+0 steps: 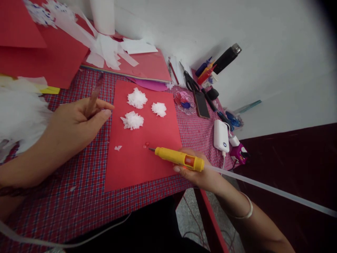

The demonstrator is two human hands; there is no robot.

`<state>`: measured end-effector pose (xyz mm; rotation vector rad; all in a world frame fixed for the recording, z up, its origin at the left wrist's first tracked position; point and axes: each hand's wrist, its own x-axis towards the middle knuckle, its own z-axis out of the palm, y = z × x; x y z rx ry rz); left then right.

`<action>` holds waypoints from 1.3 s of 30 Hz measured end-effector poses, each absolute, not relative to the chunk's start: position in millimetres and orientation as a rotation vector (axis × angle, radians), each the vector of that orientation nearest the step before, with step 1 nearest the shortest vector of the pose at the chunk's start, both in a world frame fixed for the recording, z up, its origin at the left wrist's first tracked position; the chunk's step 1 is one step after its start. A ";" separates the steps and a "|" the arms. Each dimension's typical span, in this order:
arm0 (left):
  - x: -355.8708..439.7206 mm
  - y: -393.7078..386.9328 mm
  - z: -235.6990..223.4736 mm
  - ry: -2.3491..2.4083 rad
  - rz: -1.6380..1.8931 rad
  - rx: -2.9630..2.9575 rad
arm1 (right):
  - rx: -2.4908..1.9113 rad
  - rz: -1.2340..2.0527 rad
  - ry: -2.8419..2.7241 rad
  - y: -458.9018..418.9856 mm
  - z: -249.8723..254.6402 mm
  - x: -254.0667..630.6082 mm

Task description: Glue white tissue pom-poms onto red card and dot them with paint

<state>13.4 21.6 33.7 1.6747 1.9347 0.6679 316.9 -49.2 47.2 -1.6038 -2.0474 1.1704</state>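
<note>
My right hand is wrapped round a yellow hot glue gun, its tip pointing left just over a sheet of red paper. A long whitish stick runs from the gun's back end toward the right edge. Beside the tip, a small shiny glue blob lies on the sheet. Several fluffy white paper tufts sit on its upper half, with a small white scrap at lower left. My left hand hovers at the sheet's left edge, fingers apart, one raised and blurred, with nothing visible in it.
White paper strips lie on stacked coloured sheets at the back. Scissors, a phone, a clear dish with red and blue paint and a white power bank stand right. White crumpled paper lies left.
</note>
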 end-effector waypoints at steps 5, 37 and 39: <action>13.1 22.5 33.5 1.920 0.682 1.692 | -1.615 1.137 -2.078 -46.7 44.5 314.6; 11.2 22.3 29.3 1.926 0.653 1.722 | -1.686 1.070 -2.001 -45.0 41.3 321.2; 9.8 23.0 27.5 1.932 0.672 1.732 | -1.695 1.082 -1.974 -43.4 39.4 321.4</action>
